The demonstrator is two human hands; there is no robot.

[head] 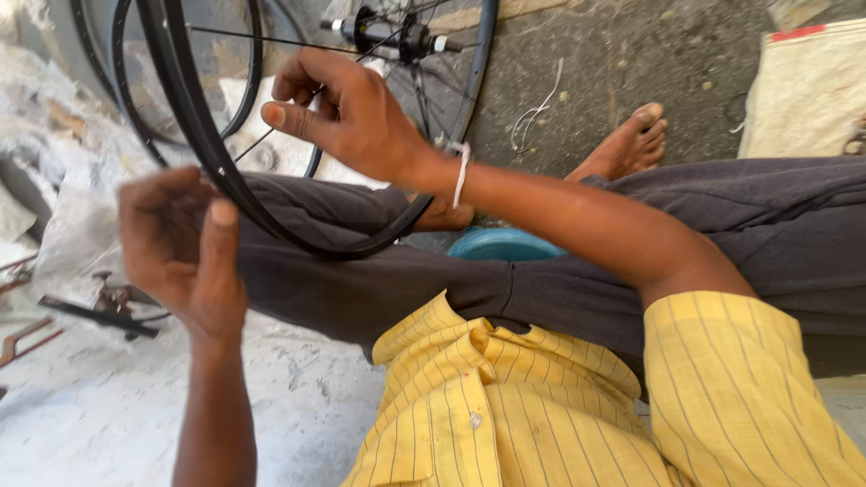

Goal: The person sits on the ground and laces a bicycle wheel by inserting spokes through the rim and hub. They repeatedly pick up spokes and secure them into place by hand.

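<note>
A black bicycle wheel rim (271, 225) rests across my lap, its hub (388, 34) and thin spokes up at the top. My left hand (180, 252) grips the rim's near edge, thumb raised beside it. My right hand (347, 113) reaches inside the rim and pinches a thin spoke (262, 142) between its fingers. A white string is tied round my right wrist. I wear a yellow striped shirt and dark grey trousers.
A second black rim (126, 81) leans at the upper left. Metal tools (99, 311) lie on the pale ground at the left. A blue bowl (505, 245) sits under my leg. My bare foot (631, 140) rests on rough concrete, with a white sack (803, 90) at the right.
</note>
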